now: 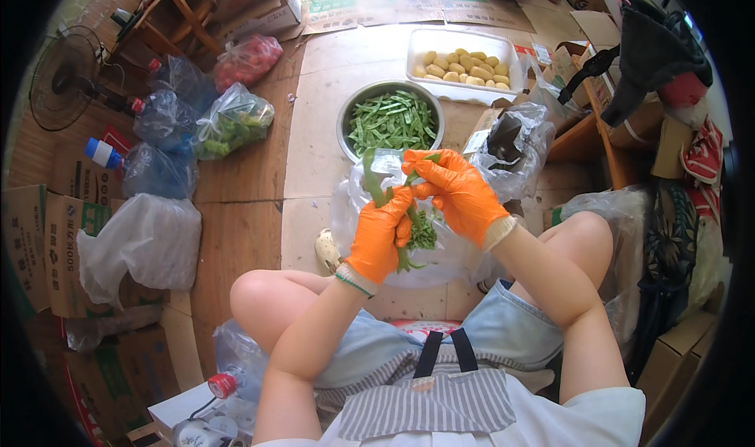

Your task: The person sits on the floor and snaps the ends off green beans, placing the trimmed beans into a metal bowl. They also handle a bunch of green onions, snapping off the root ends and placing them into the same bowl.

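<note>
Both hands wear orange gloves and meet over a plastic bag [436, 264] on the floor. My left hand [380, 232] is closed around several flat green bean pods [373, 178], which stick out above and below the fist. Close beside it on the right, my right hand [454, 190] pinches a green pod [429, 163] between thumb and fingers. Below the hands, small green scraps [422, 232] lie on the bag. Just beyond them stands a round metal bowl [437, 102] filled with green bean pieces [392, 120].
A white tub [413, 49] of peeled potatoes [463, 66] stands behind the bowl. To its right are an open plastic bag [534, 131] and a wooden shelf [607, 137]. Bagged vegetables [233, 122], large plastic bottles [165, 122] and a fan [65, 78] are at the left.
</note>
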Demonstrator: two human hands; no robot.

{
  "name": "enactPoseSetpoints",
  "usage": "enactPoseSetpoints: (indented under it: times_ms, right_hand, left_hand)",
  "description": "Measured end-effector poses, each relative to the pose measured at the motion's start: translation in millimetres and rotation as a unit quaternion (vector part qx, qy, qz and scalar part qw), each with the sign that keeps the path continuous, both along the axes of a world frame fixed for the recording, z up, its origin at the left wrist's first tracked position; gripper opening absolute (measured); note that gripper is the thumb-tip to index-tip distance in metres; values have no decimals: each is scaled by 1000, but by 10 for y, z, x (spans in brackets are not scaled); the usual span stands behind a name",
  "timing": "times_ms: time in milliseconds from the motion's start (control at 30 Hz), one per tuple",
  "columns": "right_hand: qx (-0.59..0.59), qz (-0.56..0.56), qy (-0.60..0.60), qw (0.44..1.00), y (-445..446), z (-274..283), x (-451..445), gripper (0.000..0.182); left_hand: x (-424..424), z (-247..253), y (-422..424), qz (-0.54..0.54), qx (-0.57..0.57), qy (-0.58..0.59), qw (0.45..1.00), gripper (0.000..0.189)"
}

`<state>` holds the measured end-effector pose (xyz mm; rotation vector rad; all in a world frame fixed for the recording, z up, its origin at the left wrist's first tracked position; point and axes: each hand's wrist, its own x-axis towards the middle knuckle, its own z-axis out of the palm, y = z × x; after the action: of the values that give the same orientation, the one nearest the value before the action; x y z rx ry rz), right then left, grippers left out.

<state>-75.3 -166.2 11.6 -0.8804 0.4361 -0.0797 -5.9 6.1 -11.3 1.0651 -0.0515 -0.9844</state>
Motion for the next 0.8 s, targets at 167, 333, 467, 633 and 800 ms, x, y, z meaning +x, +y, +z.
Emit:
enactPoseSetpoints:
  times_ms: [167,333,467,633,800]
  right_hand:
    - [115,-21,-38,992,169,-51,52,27]
    - [86,-72,-29,993,341,-143,105,25]
    - [71,-93,-87,989,186,-103,130,28]
    - [-126,93,-50,986,300,20,-25,23]
    - [-203,144,135,959,367,42,79,33]
  left_hand:
    - [-40,42,-65,70,-101,174,977,23]
    - [-12,176,-140,139,-86,258,952,21]
    - [275,-293,200,179,-127,254,942,19]
    - [221,86,137,105,-105,186,971,27]
    - [129,-8,240,58,-48,100,992,35]
